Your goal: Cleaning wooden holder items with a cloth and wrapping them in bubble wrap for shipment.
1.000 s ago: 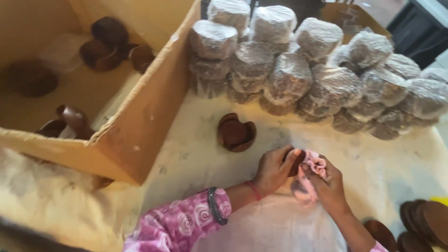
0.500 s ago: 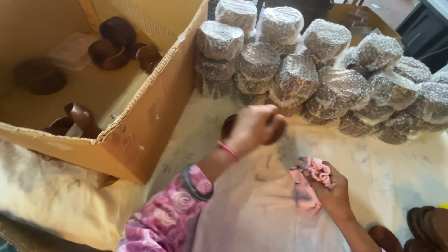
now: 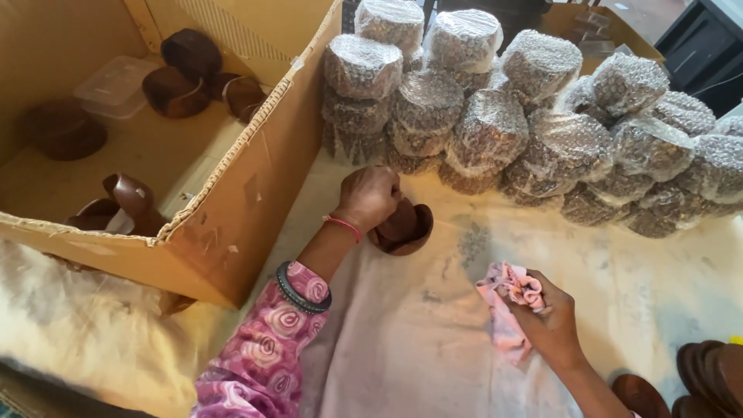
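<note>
Dark brown wooden bowl (image 3: 404,229), heart-like in outline, one piece, resting on the pale cloth (image 3: 402,340) that covers the table, just in front of the wrapped stack. Left hand (image 3: 370,195) closed over the bowl's near-left rim, fingers curled down onto it; red thread at the wrist, dark bangles at the cuff of a pink flowered sleeve (image 3: 263,356).

Right hand (image 3: 551,321) apart from the bowl, lower right, fist closed around one crumpled pink rag (image 3: 507,298); rag hanging partly below the fingers.

Behind the bowl: bubble-wrapped bundles (image 3: 495,128), round, stacked in two or three tiers along the far edge; at least sixteen countable, more cut off at the right. Lowest tier near the bowl, narrow gap between.

Left: one large open cardboard box (image 3: 255,193), its near corner close beside the left forearm. Inside, about seven dark wooden pieces (image 3: 174,89) in scattered groups, exact count unclear in shadow, plus one clear plastic tub (image 3: 116,81).

Lower right corner: some three or four more brown wooden pieces (image 3: 704,375), partly cropped by the frame.

Open room: broad bare stretch of cloth between the two hands and toward the near edge; a second bare patch right of the bowl, below the bundles. Tight on the left by the box wall, tight behind by the stack.
</note>
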